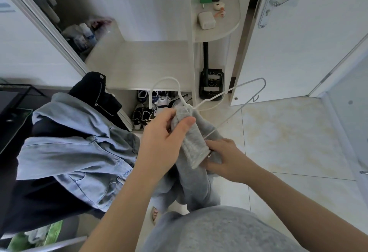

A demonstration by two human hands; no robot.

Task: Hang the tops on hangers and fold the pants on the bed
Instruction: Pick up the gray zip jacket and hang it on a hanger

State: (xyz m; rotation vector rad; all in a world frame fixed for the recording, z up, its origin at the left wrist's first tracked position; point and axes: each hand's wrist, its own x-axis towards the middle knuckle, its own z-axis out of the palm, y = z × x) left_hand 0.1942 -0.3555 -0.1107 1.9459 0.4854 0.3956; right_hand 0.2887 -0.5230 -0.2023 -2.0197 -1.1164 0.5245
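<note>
In front of the open wardrobe [149,64], we see the grey top [194,144] held at chest level, well above the tiled floor, with the white wire hanger [166,77] only partly inside it; one shoulder of the hanger is buried in the ribbed opening, while the other juts out bare toward the door [298,42].

The left hand [167,138] pinches the ribbed edge between thumb and fingers just below the hanger's neck; the right hand [225,158] grasps the fabric lower down, fingers curled under it.

We judge the main risk to be the thin wire slipping back out; most of the top hangs below both hands, and its weight pulls against the one seated shoulder. The bare arm could also snag on the door edge if swung; forcing the opening over it might stretch the ribbing.

The denim pile [79,152] to the left sits loosely, and a nudge from the left forearm might tip it down.
</note>
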